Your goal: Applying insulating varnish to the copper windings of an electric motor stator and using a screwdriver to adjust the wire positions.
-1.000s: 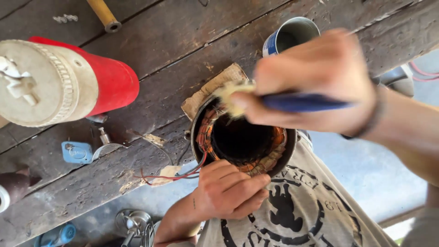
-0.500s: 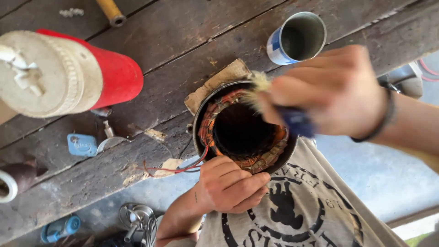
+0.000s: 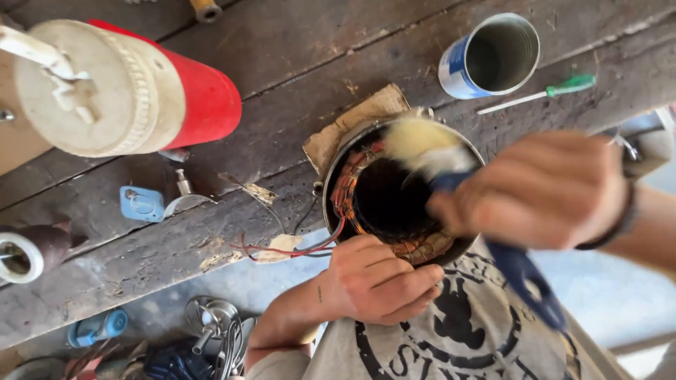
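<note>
A round motor stator [image 3: 360,200] with copper windings stands on a piece of cardboard [image 3: 352,123] at the edge of a dark wooden bench [image 3: 282,63]. My left hand [image 3: 377,281] grips its near rim from below. My right hand [image 3: 542,190] holds a blue-handled paintbrush [image 3: 524,271], whose pale bristles [image 3: 422,144] are blurred over the stator's far rim. Red and black wires [image 3: 282,248] trail out to the left of the stator.
A large red cylinder with a cream end cap [image 3: 113,91] lies at the left. An open metal can [image 3: 493,56] and a green-handled screwdriver [image 3: 542,93] sit at the back right. A small blue part [image 3: 141,204] lies on the bench. Tools lie on the floor [image 3: 211,327] below.
My right hand and brush have swung right and down across the stator opening, the bristles staying near the far rim. The left hand keeps its grip. The camera view shifted slightly.
</note>
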